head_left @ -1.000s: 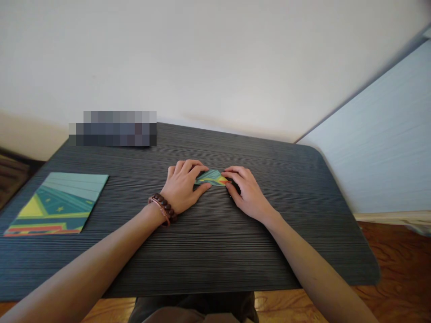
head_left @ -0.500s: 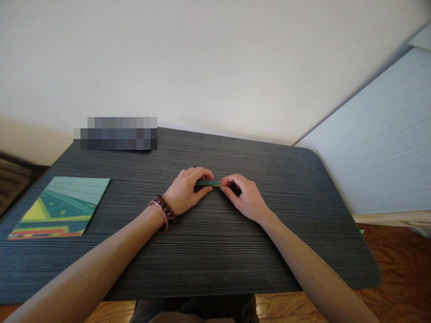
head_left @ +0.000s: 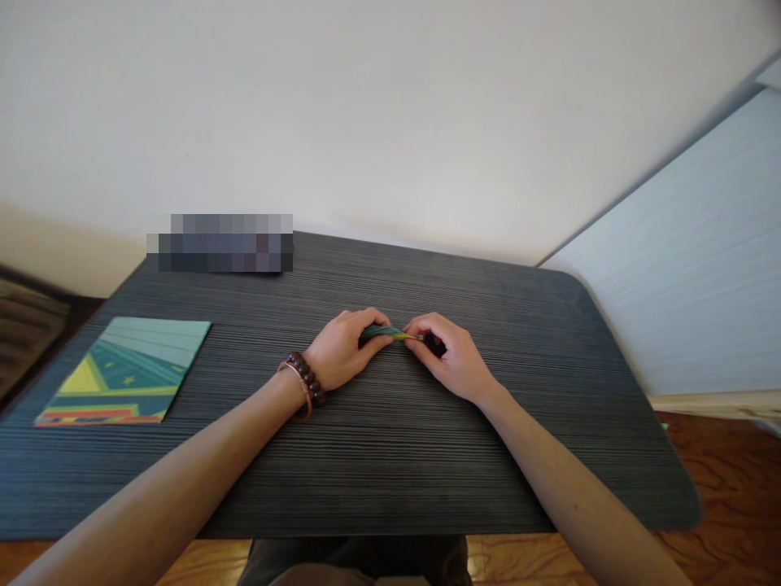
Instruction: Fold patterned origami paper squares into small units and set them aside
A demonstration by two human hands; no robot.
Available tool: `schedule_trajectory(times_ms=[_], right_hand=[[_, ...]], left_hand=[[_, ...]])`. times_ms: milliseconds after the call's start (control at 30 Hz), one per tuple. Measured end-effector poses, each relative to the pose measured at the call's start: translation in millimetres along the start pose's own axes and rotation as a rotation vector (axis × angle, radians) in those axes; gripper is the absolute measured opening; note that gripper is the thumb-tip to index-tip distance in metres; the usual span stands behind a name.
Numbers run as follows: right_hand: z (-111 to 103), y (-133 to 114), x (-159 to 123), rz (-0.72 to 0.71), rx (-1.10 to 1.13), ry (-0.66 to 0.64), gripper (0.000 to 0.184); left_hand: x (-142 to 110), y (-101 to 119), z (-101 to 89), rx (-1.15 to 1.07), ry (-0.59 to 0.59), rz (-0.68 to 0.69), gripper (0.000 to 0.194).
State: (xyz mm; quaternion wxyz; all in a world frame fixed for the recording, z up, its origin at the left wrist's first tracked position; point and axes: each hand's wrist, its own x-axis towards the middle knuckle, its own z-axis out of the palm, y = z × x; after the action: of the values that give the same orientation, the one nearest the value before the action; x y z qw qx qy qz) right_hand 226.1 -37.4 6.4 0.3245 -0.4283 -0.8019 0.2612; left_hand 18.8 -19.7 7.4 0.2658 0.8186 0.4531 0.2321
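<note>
A narrow strip of folded or rolled paper (head_left: 398, 333), green with yellow, runs between my two hands above the middle of the dark table (head_left: 378, 456). My left hand (head_left: 345, 346) is closed on its left part, thumb below and fingers above. With thumb and fingertips, my right hand (head_left: 451, 354) pinches the right end. Part of the strip lies hidden inside the left hand. A beaded bracelet (head_left: 308, 376) and a copper-coloured bangle circle my left wrist.
A flat sheet or booklet (head_left: 131, 370) printed in green, yellow and orange lies at the table's left. Behind it, at the back left, stands a pixelated object (head_left: 225, 244). A white wall (head_left: 390, 122) borders the far edge, and a pale panel (head_left: 689, 268) the right.
My right hand has shifted slightly right along the strip, and more of its yellow part shows between the hands. The whole view has moved a little.
</note>
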Motion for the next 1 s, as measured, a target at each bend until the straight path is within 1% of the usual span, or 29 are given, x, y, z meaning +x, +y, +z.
schedule_trajectory(times_ms=[200, 300, 433, 533, 600, 700, 767, 833, 900, 1000], right_hand=[[1.0, -0.6, -1.5, 0.016, -0.014, 0.023, 0.006], [1.6, 0.6, -2.7, 0.025, -0.012, 0.025, 0.008], [2.2, 2.3, -4.0, 0.069, 0.022, 0.026, 0.01], [2.2, 1.9, -3.9, 0.076, 0.04, 0.033, 0.009], [2.1, 1.1, -3.4, 0.065, 0.046, 0.045, 0.008], [2.4, 0.8, -3.1, 0.061, 0.053, 0.064, 0.007], [2.9, 1.3, -3.3, 0.064, 0.055, 0.071, 0.007], [3.4, 1.8, -3.6, 0.066, 0.058, 0.075, 0.007], [3.5, 1.8, -3.8, 0.066, 0.06, 0.081, 0.007], [2.7, 0.7, -3.2, 0.057, 0.061, 0.086, 0.008]], left_hand=[[0.4, 5.8, -1.3, 0.025, -0.033, 0.097, 0.021], [0.6, 4.6, -0.1, -0.005, 0.001, 0.097, 0.015], [0.0, 1.3, 0.9, -0.063, 0.043, 0.05, 0.014], [-0.5, 0.8, 0.9, -0.069, 0.078, 0.082, 0.011], [-1.0, 1.8, 0.8, -0.002, 0.129, 0.105, 0.012], [-1.9, 3.4, 1.2, 0.166, 0.215, 0.119, 0.016], [-2.2, 3.2, 1.8, 0.201, 0.21, 0.156, 0.016], [-2.2, 1.8, 2.3, 0.139, 0.17, 0.207, 0.015], [-2.1, 0.0, 2.1, 0.046, 0.141, 0.229, 0.015], [-2.1, -1.2, -0.2, -0.028, 0.148, 0.193, 0.014]])
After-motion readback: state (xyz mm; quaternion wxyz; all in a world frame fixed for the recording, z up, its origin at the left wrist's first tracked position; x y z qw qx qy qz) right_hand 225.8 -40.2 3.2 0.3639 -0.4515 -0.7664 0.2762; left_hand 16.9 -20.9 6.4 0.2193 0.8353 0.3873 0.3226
